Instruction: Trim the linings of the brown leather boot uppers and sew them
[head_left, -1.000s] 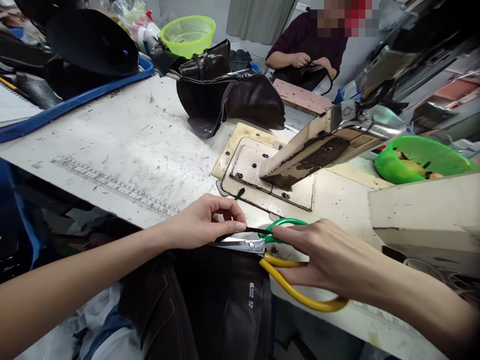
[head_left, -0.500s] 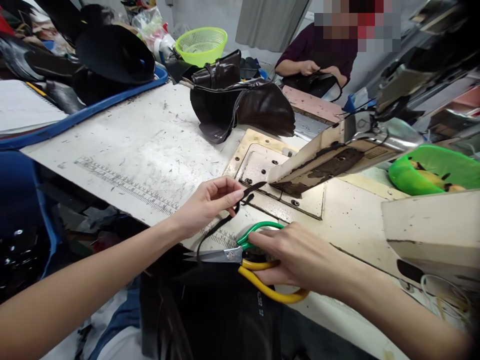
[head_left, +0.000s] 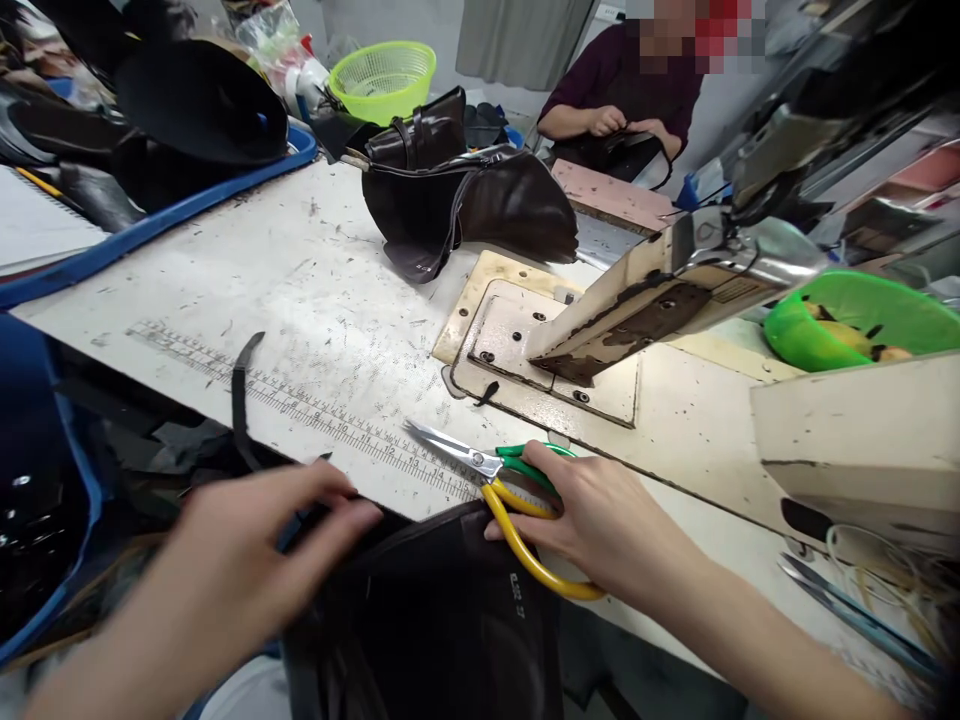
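Note:
My right hand (head_left: pixel 600 520) grips the green and yellow handles of the scissors (head_left: pixel 491 470), whose blades lie flat on the white table (head_left: pixel 300 290), pointing left. My left hand (head_left: pixel 247 565) is slightly blurred, fingers stretched out and holding nothing, and reaches onto the dark leather piece (head_left: pixel 442 620) that hangs over the table's near edge. A thin black strip (head_left: pixel 238 400) lies loose across the table edge, left of and beyond my left hand.
A sewing machine arm (head_left: pixel 660 290) and its plate (head_left: pixel 555 375) stand right of centre, with a small black scrap (head_left: pixel 486 393) beside them. Brown leather pieces (head_left: pixel 465 200), a blue tray (head_left: pixel 150 220), a green basket (head_left: pixel 382 75) and a green bowl (head_left: pixel 847 320) surround them. Another person (head_left: pixel 622 100) works at the back.
My left hand let go of the black strip, which now lies at the left, and dropped towards the leather piece. The scissors have swung onto the table, still in my right hand.

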